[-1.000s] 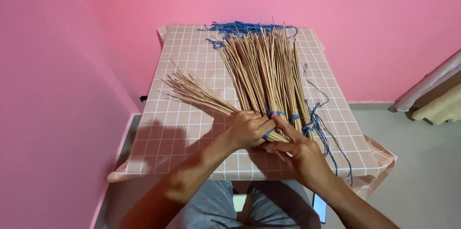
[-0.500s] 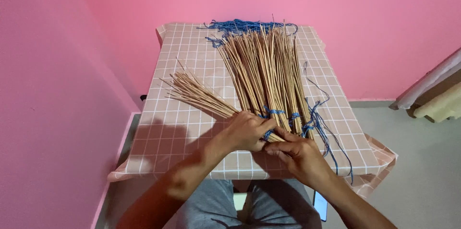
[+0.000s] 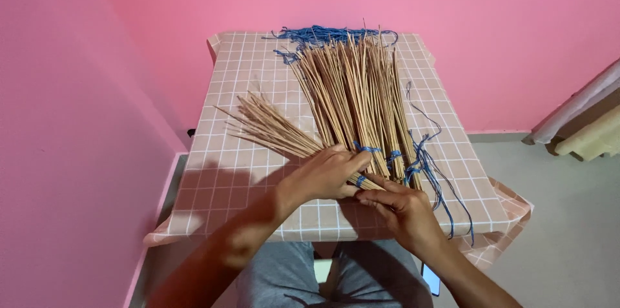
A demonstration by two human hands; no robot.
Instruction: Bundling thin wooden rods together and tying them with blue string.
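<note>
- The left hand (image 3: 326,175) grips the bound end of a small bundle of thin straw-coloured sticks (image 3: 274,127), which fans leftward on the counter (image 3: 232,75).
- The right hand (image 3: 403,208) pinches the blue string (image 3: 360,181) at its butt.
- The sticks look light, stiff and brittle, best held at the tie.
- Larger tied bundles (image 3: 358,95) lie beside it on a checked cloth.

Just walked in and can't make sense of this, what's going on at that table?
A seated person works with thin tan sticks on a table with a checked cloth. The left hand clasps a smaller bundle near its base; the right hand pinches that base, bound with blue string. More blue strings lie at the far edge.
</note>
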